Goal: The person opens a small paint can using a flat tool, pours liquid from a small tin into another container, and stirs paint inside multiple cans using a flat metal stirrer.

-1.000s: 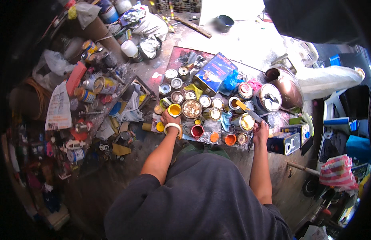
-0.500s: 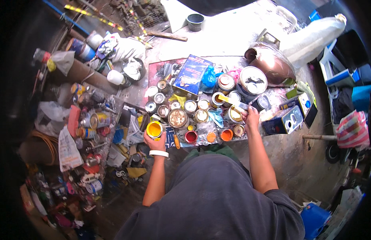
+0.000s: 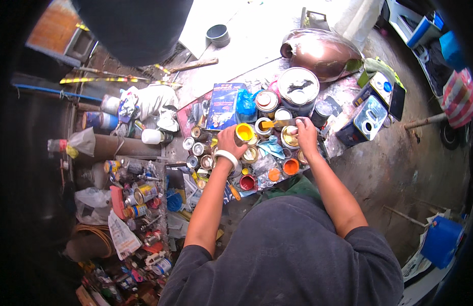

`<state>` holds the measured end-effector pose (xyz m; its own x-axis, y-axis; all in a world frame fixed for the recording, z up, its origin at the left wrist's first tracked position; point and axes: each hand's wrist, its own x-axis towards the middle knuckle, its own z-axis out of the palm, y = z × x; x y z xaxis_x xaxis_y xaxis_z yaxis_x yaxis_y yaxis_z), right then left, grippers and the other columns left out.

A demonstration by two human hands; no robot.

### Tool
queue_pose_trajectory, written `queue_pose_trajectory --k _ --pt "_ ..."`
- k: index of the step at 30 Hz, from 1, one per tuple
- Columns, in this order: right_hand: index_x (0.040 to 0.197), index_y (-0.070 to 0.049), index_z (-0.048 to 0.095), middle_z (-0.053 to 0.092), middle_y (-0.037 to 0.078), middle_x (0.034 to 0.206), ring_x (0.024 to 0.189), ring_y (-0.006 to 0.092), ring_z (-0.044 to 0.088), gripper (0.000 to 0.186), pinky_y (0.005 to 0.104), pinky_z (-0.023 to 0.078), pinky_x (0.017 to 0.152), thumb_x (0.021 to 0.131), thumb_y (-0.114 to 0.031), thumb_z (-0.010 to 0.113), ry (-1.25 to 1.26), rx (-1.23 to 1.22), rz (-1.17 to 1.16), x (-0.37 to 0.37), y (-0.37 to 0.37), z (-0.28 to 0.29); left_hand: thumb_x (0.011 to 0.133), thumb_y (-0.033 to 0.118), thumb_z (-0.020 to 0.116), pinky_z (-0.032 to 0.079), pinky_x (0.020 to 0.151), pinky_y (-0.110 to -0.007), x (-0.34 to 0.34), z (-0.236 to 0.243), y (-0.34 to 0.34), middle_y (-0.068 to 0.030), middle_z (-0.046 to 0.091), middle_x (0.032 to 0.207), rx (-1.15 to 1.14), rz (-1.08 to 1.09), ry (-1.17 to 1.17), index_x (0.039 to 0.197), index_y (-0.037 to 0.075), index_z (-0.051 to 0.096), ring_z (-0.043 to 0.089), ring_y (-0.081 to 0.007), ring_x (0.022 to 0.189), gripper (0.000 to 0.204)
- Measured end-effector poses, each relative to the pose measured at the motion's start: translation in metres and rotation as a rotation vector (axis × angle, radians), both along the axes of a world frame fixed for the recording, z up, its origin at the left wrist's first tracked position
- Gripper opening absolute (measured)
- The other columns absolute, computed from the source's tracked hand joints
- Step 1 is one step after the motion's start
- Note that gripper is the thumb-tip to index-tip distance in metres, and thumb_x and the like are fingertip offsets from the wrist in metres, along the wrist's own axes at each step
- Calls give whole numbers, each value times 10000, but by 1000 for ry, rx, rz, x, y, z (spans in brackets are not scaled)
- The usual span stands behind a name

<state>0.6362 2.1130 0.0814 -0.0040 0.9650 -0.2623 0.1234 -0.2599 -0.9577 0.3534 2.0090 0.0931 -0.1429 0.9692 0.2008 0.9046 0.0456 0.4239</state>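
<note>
A small can of bright yellow paint (image 3: 244, 132) is gripped in my left hand (image 3: 229, 144), held up over the crowded work table. My right hand (image 3: 305, 134) pinches one end of a flat stirring stick (image 3: 284, 123), whose other end is coated in yellow. That coated end lies over the mouth of an open can (image 3: 263, 128), just right of the yellow paint. Below my right hand stands a can with pale yellow contents (image 3: 289, 137). Nearer to me sit an orange paint cup (image 3: 291, 166), a lighter orange one (image 3: 274, 175) and a dark red one (image 3: 247, 182).
Behind the cans lie a blue booklet (image 3: 222, 106) and a blue plastic bag (image 3: 245, 105). A large paint tin (image 3: 298, 86) and a brown fuel tank (image 3: 325, 53) stand farther back. Rectangular tins (image 3: 366, 122) are at right. Cluttered cans and bottles (image 3: 144, 194) fill the left side.
My left hand has brought the yellow paint can right and inward, close to the stick. The stick's yellow end stays near the open can. The whole view has turned.
</note>
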Motion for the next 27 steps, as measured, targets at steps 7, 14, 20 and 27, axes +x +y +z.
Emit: queue_pose_trajectory --k 7,14,20,27 --pt "1116 -36 669 725 152 860 696 229 723 246 395 536 683 1032 -239 559 -127 61 69 -1 -8 36 660 259 819 383 1124 -501 1 -31 26 -168 581 1282 -178 -36 64 1402 93 526 493 -402 1244 815" --pt "1022 -32 612 677 231 909 874 451 655 236 530 495 754 1033 -263 564 -232 193 126 3 -7 27 664 263 795 393 1078 -487 13 -16 48 -171 606 1207 -241 -108 187 1382 83 553 532 -373 1163 778" --pt "1005 -47 601 674 216 933 874 447 656 217 543 500 748 1040 -258 560 -304 307 138 3 -9 30 672 268 839 393 1129 -485 22 -6 59 -179 552 1326 -393 -70 255 1442 128 533 479 -394 1269 840" --pt "1033 -57 614 689 190 973 884 431 667 210 539 520 745 1041 -260 560 -319 355 136 6 -7 31 672 257 825 401 1103 -493 34 1 65 -183 573 1270 -340 -98 313 1400 112 563 504 -400 1224 787"
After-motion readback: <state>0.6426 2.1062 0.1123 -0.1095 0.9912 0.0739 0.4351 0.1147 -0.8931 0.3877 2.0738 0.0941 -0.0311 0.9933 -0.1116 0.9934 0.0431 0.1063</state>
